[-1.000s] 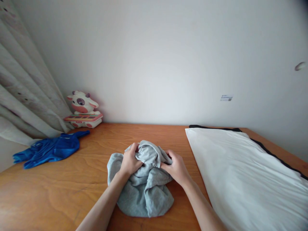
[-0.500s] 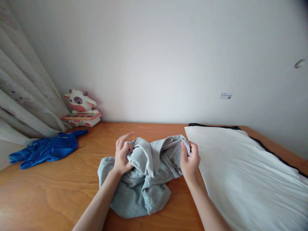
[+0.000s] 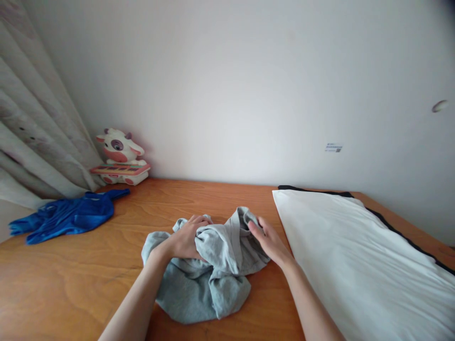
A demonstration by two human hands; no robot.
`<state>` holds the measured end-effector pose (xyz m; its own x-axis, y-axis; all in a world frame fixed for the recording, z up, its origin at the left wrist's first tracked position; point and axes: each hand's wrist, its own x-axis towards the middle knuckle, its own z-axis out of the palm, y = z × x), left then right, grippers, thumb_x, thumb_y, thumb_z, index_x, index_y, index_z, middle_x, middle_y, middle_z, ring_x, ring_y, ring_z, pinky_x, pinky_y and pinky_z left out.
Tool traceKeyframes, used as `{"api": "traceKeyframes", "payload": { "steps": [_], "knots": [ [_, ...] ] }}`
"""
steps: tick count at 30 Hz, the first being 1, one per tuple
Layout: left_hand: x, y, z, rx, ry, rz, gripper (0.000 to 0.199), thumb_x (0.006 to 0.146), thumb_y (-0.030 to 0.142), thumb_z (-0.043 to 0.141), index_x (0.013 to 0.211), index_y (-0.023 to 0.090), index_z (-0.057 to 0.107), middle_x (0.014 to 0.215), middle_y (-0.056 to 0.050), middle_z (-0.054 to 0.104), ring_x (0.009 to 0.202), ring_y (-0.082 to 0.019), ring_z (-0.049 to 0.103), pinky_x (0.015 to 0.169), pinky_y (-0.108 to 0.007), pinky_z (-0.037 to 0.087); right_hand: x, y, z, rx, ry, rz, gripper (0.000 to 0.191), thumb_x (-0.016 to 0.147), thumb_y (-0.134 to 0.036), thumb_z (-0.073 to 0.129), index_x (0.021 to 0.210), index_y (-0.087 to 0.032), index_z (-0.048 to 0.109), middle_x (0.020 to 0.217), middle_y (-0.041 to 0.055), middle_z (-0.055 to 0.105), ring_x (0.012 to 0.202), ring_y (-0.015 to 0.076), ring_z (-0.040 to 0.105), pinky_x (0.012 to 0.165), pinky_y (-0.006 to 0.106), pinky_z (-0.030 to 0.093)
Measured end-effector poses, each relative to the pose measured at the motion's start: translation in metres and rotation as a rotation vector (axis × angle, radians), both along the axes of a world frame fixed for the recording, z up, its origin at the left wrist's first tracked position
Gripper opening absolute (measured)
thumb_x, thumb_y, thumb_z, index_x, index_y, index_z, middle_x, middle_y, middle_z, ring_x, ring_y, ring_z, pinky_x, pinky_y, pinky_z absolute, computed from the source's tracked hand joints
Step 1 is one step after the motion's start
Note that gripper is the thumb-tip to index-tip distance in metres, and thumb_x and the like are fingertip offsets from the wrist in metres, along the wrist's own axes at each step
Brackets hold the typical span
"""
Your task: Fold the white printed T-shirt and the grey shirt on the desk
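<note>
Single head-worn view, forward and down over the wooden tabletop (image 3: 88, 274).

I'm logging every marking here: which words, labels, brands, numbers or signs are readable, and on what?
None can be read.
Wall sticker: printed lines, too small and blurred.
Blue garment: pale mark, too small to make out.
Cow toy: no legible lettering.
Grey cloth: no text visible.

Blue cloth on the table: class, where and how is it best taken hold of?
Probably by the narrow end of the blue cloth, pinched from above and the right: it sticks out slim beyond the bunched folds, away from the curtain.
</note>
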<state>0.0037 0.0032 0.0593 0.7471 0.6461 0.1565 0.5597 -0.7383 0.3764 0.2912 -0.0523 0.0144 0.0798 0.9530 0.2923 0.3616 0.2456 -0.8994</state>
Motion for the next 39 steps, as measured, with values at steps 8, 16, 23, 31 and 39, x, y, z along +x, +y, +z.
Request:
{"api": "traceKeyframes", "payload": {
  "steps": [8,16,23,31,39],
  "knots": [
    [-0.007,-0.006,-0.005,-0.144,0.009,0.022,0.081,0.048,0.046,0.093,0.119,0.023,0.062,0.126,-0.006,0.064,0.122,-0.032,0.057,0.107,-0.041,0.043,-0.005,-0.005,-0.011,-0.155,-0.369,0.206,0.102,0.053,-0.055,0.091,0.144,-0.025,0.052,0.135,0.0135,0.061,0.125,0.0362,0.053,0.106,0.053,0.040],
    [0.010,-0.005,-0.010,0.016,-0.045,-0.018,0.017,0.073,0.023,0.065,0.088,0.024,0.056,0.095,-0.003,0.063,0.093,-0.024,0.061,0.088,-0.035,0.047,-0.018,-0.002,-0.007,-0.113,-0.185,0.118,0.043,0.072,-0.039,0.080,0.108,-0.022,0.063,0.105,0.0078,0.074,0.096,0.0273,0.068,0.080,0.036,0.052],
    [0.035,-0.005,-0.037,0.216,-0.222,0.503,0.029,0.074,0.017,0.056,0.102,0.022,0.052,0.104,-0.009,0.057,0.104,-0.031,0.053,0.094,-0.046,0.045,-0.015,0.007,-0.012,0.332,-0.224,-0.275,0.004,0.087,-0.024,0.053,0.088,-0.024,0.057,0.085,0.0053,0.065,0.081,0.0227,0.062,0.075,0.034,0.048],
    [0.015,-0.005,-0.017,0.187,-0.453,0.597,0.031,0.067,0.021,0.057,0.097,0.024,0.050,0.108,-0.008,0.052,0.109,-0.031,0.052,0.096,-0.048,0.049,0.005,0.008,-0.009,0.526,-0.145,-0.735,0.017,0.079,-0.020,0.053,0.091,-0.022,0.065,0.090,0.0079,0.058,0.088,0.0259,0.055,0.084,0.042,0.046],
    [-0.005,0.009,-0.008,0.195,-0.801,0.945,0.015,0.078,0.037,0.051,0.085,0.023,0.050,0.092,-0.004,0.055,0.092,-0.024,0.057,0.088,-0.039,0.051,0.006,0.011,-0.016,0.302,0.278,-0.708,0.024,0.075,-0.028,0.057,0.098,-0.023,0.055,0.076,-0.0012,0.060,0.069,0.0181,0.057,0.067,0.030,0.044]
  ]
}}
